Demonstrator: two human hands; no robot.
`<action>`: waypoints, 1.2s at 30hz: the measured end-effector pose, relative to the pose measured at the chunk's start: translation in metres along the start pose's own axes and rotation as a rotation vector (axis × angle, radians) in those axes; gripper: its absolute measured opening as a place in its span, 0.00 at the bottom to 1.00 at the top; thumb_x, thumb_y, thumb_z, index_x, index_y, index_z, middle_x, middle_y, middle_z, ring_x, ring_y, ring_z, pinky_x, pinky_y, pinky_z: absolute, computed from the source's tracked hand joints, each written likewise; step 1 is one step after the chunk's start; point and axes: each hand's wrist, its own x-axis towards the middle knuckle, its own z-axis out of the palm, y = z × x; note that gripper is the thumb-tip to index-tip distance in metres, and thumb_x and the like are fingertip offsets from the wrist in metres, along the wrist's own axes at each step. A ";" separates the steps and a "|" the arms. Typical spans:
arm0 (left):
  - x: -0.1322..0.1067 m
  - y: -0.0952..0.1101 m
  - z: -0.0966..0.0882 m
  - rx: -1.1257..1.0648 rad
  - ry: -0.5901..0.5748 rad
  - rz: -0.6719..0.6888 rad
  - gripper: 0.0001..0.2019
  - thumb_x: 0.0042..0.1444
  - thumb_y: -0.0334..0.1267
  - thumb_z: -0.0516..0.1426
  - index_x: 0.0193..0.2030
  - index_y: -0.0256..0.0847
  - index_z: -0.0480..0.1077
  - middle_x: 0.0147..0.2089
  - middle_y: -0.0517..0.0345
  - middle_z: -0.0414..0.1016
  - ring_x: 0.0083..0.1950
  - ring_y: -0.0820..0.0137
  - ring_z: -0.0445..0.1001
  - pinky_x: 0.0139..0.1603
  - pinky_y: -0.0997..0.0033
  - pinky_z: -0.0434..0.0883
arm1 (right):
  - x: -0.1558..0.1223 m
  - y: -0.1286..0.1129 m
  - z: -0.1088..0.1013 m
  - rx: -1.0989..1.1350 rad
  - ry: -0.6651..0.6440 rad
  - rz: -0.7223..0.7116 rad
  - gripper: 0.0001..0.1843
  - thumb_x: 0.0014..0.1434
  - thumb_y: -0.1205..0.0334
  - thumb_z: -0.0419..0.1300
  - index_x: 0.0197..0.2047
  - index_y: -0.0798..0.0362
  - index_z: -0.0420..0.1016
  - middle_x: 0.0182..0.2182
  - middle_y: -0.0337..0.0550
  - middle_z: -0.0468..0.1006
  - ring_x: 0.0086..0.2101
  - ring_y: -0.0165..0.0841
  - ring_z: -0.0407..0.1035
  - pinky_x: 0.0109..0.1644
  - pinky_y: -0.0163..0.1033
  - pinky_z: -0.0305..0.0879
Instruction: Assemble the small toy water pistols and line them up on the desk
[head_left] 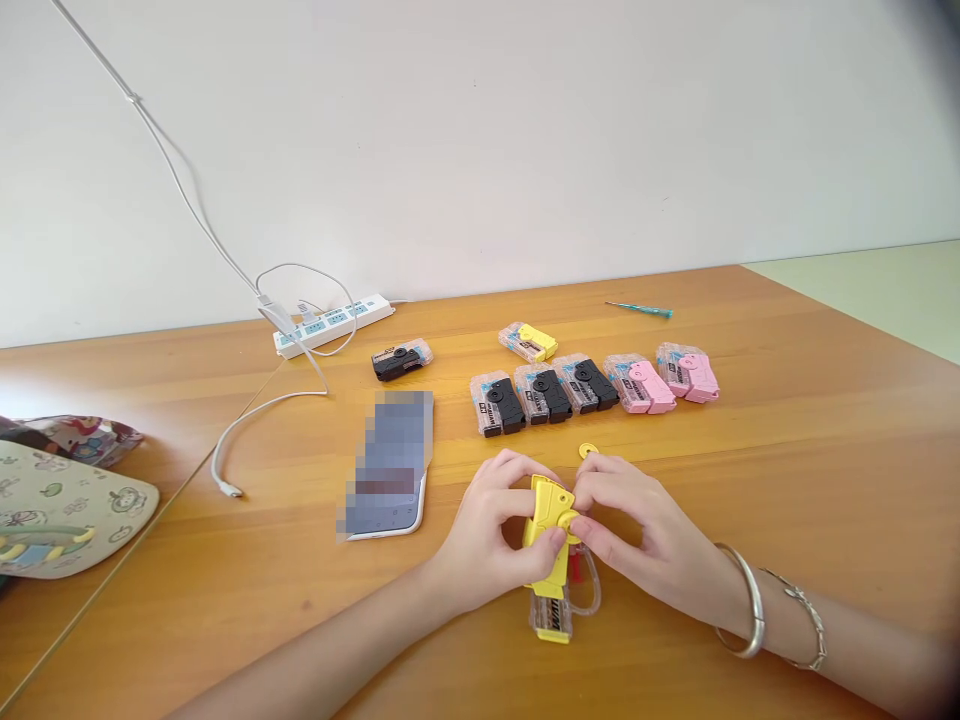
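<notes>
My left hand [502,525] is closed around a yellow toy water gun [550,570], thumb on its near face. A clear body section with dark lettering and a yellow end sticks out toward me. On its right side are a clear loop and a small red part. My right hand [634,510] pinches a small yellow round disc [568,524] against the gun's side; the fingertips partly hide it. Another yellow disc [588,451] lies on the table just beyond my right fingers.
Folded black toy guns [505,404] and pink ones [641,384] stand in a row beyond my hands. Behind are a yellow one [529,341], a black one [403,359] and a teal screwdriver [641,310]. A phone [390,465], power strip [335,325] and patterned bag [67,510] are left.
</notes>
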 end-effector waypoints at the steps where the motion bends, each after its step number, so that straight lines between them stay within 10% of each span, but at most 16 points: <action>1: 0.000 0.000 0.000 -0.003 0.000 0.003 0.08 0.50 0.33 0.55 0.25 0.37 0.75 0.36 0.50 0.74 0.40 0.64 0.69 0.44 0.61 0.64 | 0.000 -0.001 0.000 0.011 -0.001 0.011 0.13 0.62 0.62 0.52 0.25 0.51 0.61 0.23 0.35 0.66 0.27 0.29 0.59 0.33 0.35 0.58; 14: 0.000 0.000 -0.001 0.065 0.014 -0.052 0.07 0.55 0.35 0.57 0.39 0.41 0.74 0.41 0.53 0.74 0.44 0.63 0.64 0.48 0.61 0.65 | 0.005 0.003 -0.005 0.098 0.167 0.085 0.04 0.61 0.64 0.55 0.33 0.49 0.66 0.24 0.33 0.71 0.25 0.26 0.67 0.31 0.31 0.65; 22: -0.001 -0.008 -0.005 -0.112 -0.011 -0.075 0.20 0.58 0.51 0.55 0.54 0.47 0.70 0.64 0.53 0.60 0.64 0.58 0.55 0.64 0.57 0.56 | 0.006 0.013 -0.010 -0.191 0.289 -0.266 0.07 0.58 0.71 0.58 0.39 0.49 0.71 0.33 0.40 0.79 0.35 0.32 0.73 0.39 0.37 0.69; 29: 0.000 -0.006 -0.006 -0.257 -0.010 -0.129 0.16 0.62 0.48 0.51 0.45 0.42 0.74 0.47 0.52 0.73 0.50 0.63 0.69 0.53 0.64 0.65 | 0.010 0.021 -0.012 -0.259 0.179 -0.366 0.10 0.60 0.73 0.54 0.39 0.48 0.70 0.36 0.40 0.80 0.47 0.37 0.67 0.46 0.42 0.69; 36: 0.000 -0.005 -0.005 -0.205 0.059 -0.244 0.11 0.62 0.39 0.51 0.34 0.38 0.72 0.34 0.56 0.73 0.39 0.66 0.70 0.44 0.68 0.66 | 0.014 0.037 -0.024 -0.522 0.182 -0.147 0.08 0.62 0.69 0.50 0.38 0.51 0.70 0.31 0.41 0.78 0.31 0.33 0.71 0.32 0.38 0.65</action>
